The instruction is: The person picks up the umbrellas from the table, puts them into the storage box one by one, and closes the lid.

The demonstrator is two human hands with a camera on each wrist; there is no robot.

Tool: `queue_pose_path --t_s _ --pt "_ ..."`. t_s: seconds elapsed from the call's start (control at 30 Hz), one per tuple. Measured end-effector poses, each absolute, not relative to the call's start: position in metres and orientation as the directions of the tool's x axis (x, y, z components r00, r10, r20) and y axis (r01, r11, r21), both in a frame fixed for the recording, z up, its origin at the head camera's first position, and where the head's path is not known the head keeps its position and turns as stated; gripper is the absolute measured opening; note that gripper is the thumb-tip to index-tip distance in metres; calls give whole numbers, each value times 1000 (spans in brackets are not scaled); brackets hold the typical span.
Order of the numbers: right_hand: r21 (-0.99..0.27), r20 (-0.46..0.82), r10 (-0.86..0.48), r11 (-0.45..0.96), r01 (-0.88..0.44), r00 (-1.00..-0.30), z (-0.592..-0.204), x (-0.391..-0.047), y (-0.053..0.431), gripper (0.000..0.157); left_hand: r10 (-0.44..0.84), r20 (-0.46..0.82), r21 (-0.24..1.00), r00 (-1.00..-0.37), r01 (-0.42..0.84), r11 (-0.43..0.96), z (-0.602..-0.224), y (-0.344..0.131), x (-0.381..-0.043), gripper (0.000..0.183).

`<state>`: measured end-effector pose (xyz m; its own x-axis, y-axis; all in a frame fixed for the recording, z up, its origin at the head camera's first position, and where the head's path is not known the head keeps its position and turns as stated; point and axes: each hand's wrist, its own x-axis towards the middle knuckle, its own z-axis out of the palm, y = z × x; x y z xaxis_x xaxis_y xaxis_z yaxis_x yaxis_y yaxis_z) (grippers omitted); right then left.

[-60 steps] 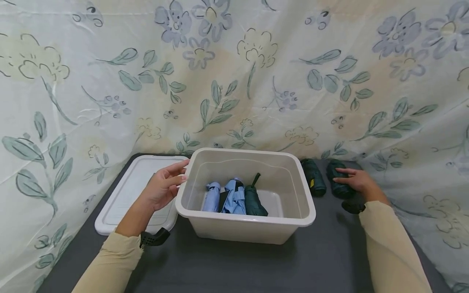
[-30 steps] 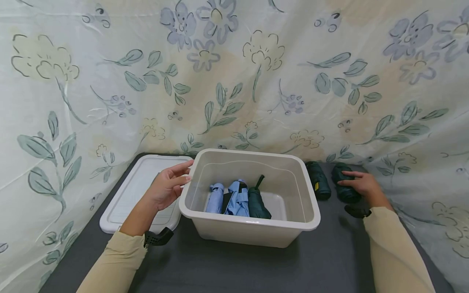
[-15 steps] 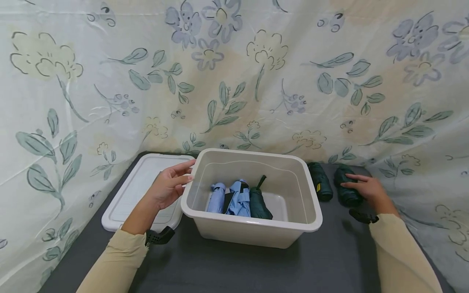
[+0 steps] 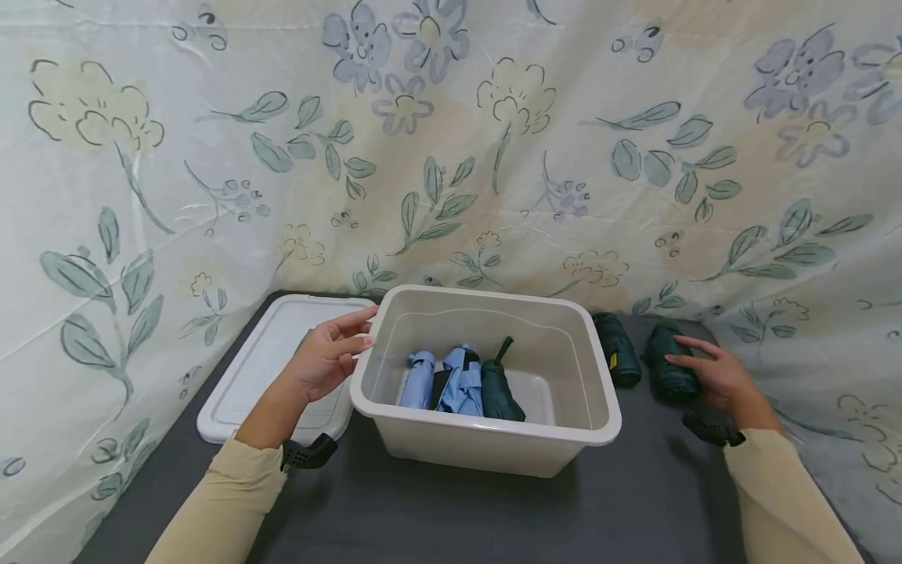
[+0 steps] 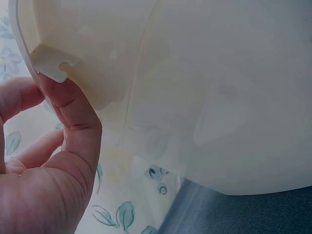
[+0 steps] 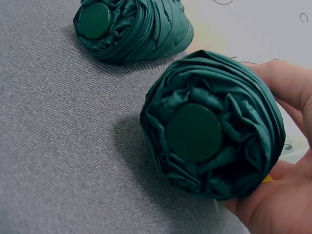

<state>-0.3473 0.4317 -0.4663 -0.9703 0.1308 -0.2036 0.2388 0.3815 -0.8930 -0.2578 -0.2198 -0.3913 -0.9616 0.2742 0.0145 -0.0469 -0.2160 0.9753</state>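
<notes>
A beige plastic bin stands mid-table in the head view. My left hand holds its left rim; in the left wrist view the thumb bends up against the rim's edge. Inside the bin lie a light blue folded umbrella, a looser blue one with a black part, and a dark green one. Right of the bin, my right hand grips a dark green folded umbrella, its round end cap facing the wrist camera. Another green folded umbrella lies beside it.
A white lid lies on the dark grey table left of the bin, partly behind my left arm. A floral cloth hangs right behind the table and along both sides.
My right hand has shifted slightly right and nearer, and the green umbrella it grips has moved a little with it. The left hand stays on the bin rim. The head view has shifted slightly.
</notes>
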Motion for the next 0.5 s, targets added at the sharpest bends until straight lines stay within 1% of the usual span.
queue_pose_path --t_s 0.03,0.13,0.23,0.33,0.5 --pt "-904 -200 125 359 232 -972 -466 -347 433 79 274 17 976 -962 -44 -215 -391 -219 -258 62" --pt "-944 -194 132 245 222 -972 -462 -346 435 60 270 21 976 -963 -39 -215 -390 -218 -259 62" --pt "-956 -195 143 193 220 -970 -457 -346 436 45 267 21 975 -964 -39 -218 -389 -217 -259 63" --pt "-954 -201 145 196 227 -969 -452 -346 437 41 265 18 974 -964 -43 -223 -389 -216 -260 63" --pt "-951 -200 122 216 222 -972 -449 -348 440 41 260 8 973 -966 -53 -227 -388 -213 -261 63"
